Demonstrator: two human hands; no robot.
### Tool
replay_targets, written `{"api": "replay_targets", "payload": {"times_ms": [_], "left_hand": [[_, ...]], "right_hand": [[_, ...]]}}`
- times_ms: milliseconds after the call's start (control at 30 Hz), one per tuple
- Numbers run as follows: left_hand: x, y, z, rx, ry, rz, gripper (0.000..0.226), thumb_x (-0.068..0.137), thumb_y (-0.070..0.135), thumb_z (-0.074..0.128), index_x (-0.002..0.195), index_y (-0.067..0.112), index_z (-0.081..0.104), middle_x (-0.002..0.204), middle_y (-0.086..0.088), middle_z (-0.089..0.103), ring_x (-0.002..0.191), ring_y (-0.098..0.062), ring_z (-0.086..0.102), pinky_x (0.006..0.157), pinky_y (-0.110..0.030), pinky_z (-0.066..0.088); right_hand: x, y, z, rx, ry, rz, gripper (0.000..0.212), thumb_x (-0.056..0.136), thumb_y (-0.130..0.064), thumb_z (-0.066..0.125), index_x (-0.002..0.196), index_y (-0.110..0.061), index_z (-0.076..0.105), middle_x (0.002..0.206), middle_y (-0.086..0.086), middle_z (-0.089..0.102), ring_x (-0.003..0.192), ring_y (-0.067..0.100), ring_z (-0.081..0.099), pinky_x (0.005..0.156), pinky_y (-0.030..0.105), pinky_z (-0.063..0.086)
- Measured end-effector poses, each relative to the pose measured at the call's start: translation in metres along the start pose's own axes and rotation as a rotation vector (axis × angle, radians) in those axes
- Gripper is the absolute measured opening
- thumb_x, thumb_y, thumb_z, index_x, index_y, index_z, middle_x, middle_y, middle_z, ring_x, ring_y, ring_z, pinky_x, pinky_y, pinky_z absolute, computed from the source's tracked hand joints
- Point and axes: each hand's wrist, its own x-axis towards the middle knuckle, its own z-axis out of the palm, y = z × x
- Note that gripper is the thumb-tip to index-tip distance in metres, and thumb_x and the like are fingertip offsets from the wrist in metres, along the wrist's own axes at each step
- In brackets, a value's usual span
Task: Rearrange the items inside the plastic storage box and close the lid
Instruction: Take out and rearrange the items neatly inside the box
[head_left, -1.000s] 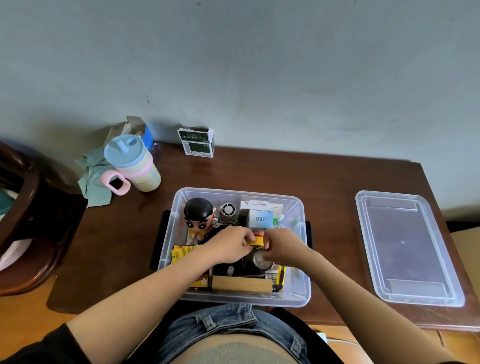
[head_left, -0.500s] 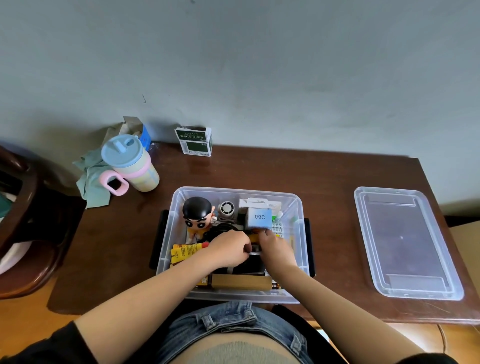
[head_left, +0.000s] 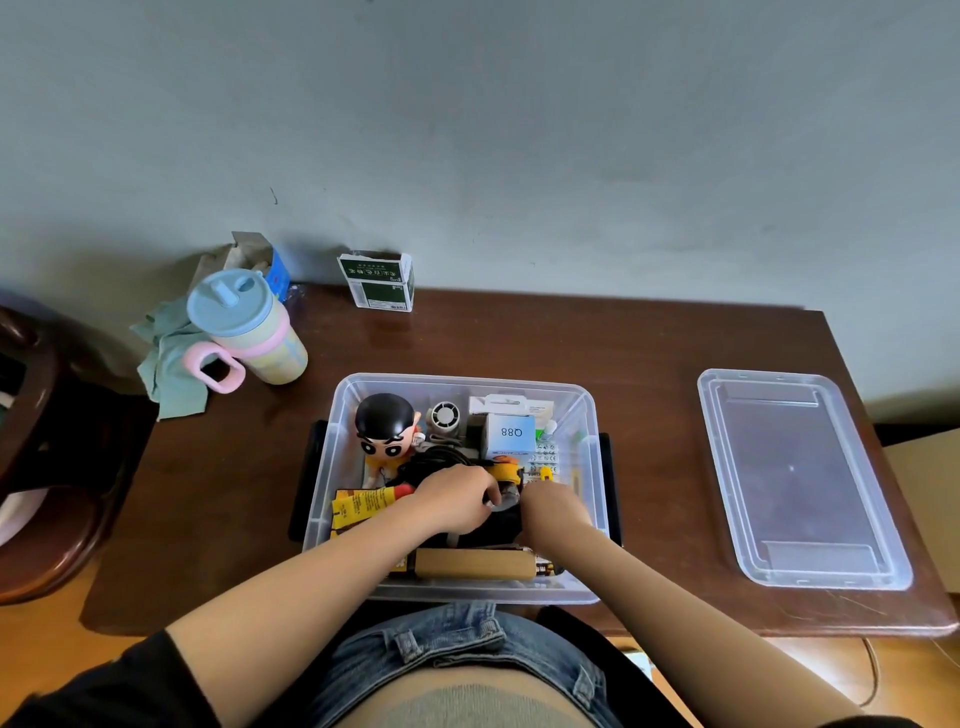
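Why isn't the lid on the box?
It's off. The clear lid lies flat on the table, to the right of the open box, while both hands work inside.

A single head-worn camera is looking forward and steeply down from above the seated person, taking in the table (head_left: 649, 343) closely, the wall (head_left: 519, 130) behind it, and the person's lap at the bottom edge.

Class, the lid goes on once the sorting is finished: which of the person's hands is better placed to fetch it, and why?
The right hand. The lid lies on the table to the right of the storage box, on that hand's side; the left hand would probably have to cross over.
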Motion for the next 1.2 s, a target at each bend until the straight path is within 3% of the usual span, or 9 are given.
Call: {"api": "replay_targets", "payload": {"times_ms": [133,267,433,633,767,933,1100,1200], "left_hand": [[0.003,-0.001,0.004,0.010,-0.034,-0.011,0.035,0.095,0.015,0.048,0.127,0.024,0.059,0.124,-0.003,0.063,0.110,-0.022,0.058,0.089,-0.036,0.051],[0.005,-0.001,0.009,0.030,-0.049,-0.023,0.041,0.095,0.014,0.047,0.134,0.026,0.053,0.130,-0.003,0.059,0.117,-0.023,0.055,0.093,-0.036,0.049],[0.005,-0.005,0.012,0.046,-0.059,-0.031,0.042,0.095,0.013,0.049,0.136,0.022,0.051,0.136,-0.004,0.055,0.122,-0.023,0.052,0.097,-0.036,0.047],[0.001,-0.006,0.010,0.066,-0.080,0.004,0.041,0.094,0.010,0.050,0.133,0.019,0.056,0.133,-0.006,0.056,0.119,-0.025,0.053,0.096,-0.037,0.047],[-0.005,-0.007,0.009,0.059,-0.104,0.083,0.032,0.090,0.008,0.055,0.116,0.022,0.068,0.123,-0.002,0.060,0.111,-0.021,0.055,0.090,-0.031,0.048],[-0.012,-0.009,0.006,-0.020,-0.234,0.101,0.042,0.088,-0.002,0.045,0.111,0.020,0.072,0.114,-0.001,0.069,0.104,-0.018,0.062,0.091,-0.031,0.051],[-0.017,-0.008,0.005,-0.011,-0.178,0.109,0.041,0.089,-0.003,0.047,0.114,0.020,0.070,0.123,0.001,0.065,0.112,-0.017,0.059,0.094,-0.028,0.048],[-0.026,-0.010,-0.008,-0.055,-0.076,0.129,0.030,0.092,0.004,0.053,0.110,0.020,0.071,0.116,0.003,0.067,0.105,-0.011,0.061,0.092,-0.027,0.049]], "right_hand": [[0.004,0.000,0.007,-0.041,-0.012,-0.016,0.012,0.087,-0.011,0.059,0.098,-0.008,0.065,0.077,0.003,0.054,0.077,0.025,0.055,0.063,0.030,0.044],[0.008,-0.001,0.005,-0.074,0.012,-0.035,0.013,0.087,-0.006,0.056,0.095,-0.007,0.065,0.063,-0.001,0.039,0.071,0.024,0.049,0.061,0.030,0.042],[0.009,-0.001,0.006,-0.094,0.021,-0.026,0.016,0.086,-0.002,0.053,0.095,-0.006,0.065,0.064,0.001,0.041,0.070,0.024,0.049,0.060,0.031,0.042],[0.010,-0.005,0.006,-0.050,-0.028,-0.022,0.011,0.089,-0.012,0.056,0.094,-0.007,0.065,0.079,0.006,0.056,0.074,0.025,0.054,0.063,0.031,0.046],[0.011,-0.003,0.006,-0.024,-0.039,-0.006,0.012,0.088,-0.010,0.059,0.096,-0.007,0.066,0.082,0.006,0.059,0.078,0.026,0.058,0.064,0.031,0.046],[0.010,-0.005,0.004,0.034,-0.051,0.001,0.017,0.086,-0.020,0.066,0.097,-0.007,0.067,0.099,0.010,0.067,0.092,0.028,0.064,0.068,0.032,0.049],[0.008,-0.003,-0.002,0.073,-0.046,0.006,0.020,0.083,-0.023,0.070,0.094,-0.006,0.067,0.097,0.010,0.066,0.090,0.028,0.063,0.066,0.030,0.045],[0.004,-0.001,-0.009,0.026,-0.033,-0.002,0.021,0.084,-0.016,0.068,0.071,-0.008,0.053,0.078,0.004,0.055,0.077,0.025,0.052,0.064,0.030,0.042]]}}
